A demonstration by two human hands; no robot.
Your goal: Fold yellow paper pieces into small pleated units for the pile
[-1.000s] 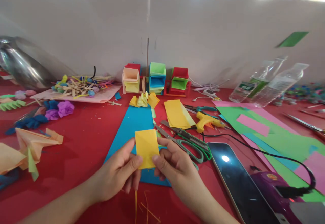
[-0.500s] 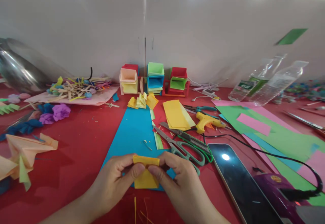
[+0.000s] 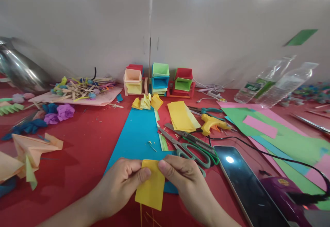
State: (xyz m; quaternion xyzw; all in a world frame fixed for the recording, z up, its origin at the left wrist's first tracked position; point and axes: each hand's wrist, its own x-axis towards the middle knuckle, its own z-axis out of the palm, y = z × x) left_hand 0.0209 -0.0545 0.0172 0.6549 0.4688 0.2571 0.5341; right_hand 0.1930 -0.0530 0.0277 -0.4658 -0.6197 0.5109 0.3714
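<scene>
A small yellow paper rectangle (image 3: 151,191) is held up between both hands, over the near end of a blue paper sheet (image 3: 136,131). My left hand (image 3: 121,182) pinches its upper left edge, thumb on the front face. Its upper right corner is gripped by my right hand (image 3: 184,182) between thumb and fingers. Just beyond the right hand lie grey-green scissors (image 3: 192,155) and a green utility knife (image 3: 197,141). Folded yellow paper pieces (image 3: 146,101) sit at the blue sheet's far end, and a stack of yellow paper (image 3: 180,115) lies to their right.
Small folded-paper boxes (image 3: 160,79) stand against the white partition (image 3: 103,27). A yellow glue gun (image 3: 212,124), a phone (image 3: 247,182) and a black cable occupy the right side. Plastic bottles (image 3: 278,86) stand behind coloured sheets. At left are purple paper flowers (image 3: 64,112) and a metal jug (image 3: 23,69).
The folded-over top of the yellow paper has been opened out, so the piece now looks longer and hangs lower. The right hand's thumb has moved to the corner. The view shifted slightly.
</scene>
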